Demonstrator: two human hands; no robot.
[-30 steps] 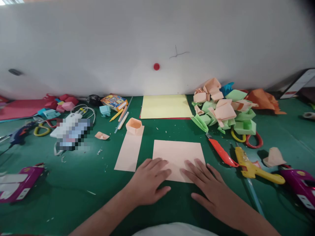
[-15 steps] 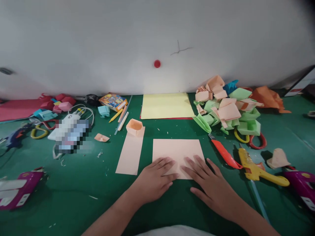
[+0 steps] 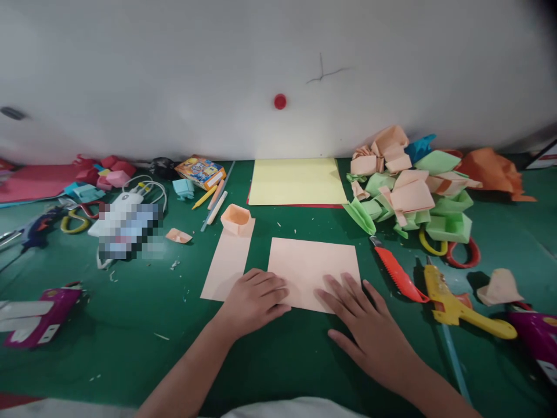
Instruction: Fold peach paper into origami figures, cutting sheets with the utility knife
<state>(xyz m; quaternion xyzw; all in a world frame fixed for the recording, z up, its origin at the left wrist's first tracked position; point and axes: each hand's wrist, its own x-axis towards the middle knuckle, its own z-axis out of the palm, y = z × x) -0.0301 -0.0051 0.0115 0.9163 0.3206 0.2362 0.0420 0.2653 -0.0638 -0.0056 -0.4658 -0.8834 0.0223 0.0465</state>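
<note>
A peach sheet of paper (image 3: 313, 261) lies flat on the green table in front of me. My left hand (image 3: 256, 299) rests at its lower left corner, fingers stretched and holding nothing. Across the lower right part of the sheet, my right hand (image 3: 359, 313) lies with its fingers spread. Left of the sheet is a peach paper strip (image 3: 228, 258), its lower end close to my left hand. A small folded peach paper box (image 3: 236, 219) stands on the strip's far end.
Yellow paper (image 3: 296, 181) lies by the wall. To the right are folded paper pieces (image 3: 411, 191), a red-orange utility knife (image 3: 398, 273) and a yellow glue gun (image 3: 465, 305). Pens (image 3: 216, 208), a blurred phone (image 3: 130, 229) and a purple-and-white tool (image 3: 43, 319) lie left.
My left hand has slid left, from the sheet's middle to its lower left corner. The sheet has turned slightly. My right hand stays on it. The camera view has shifted a little.
</note>
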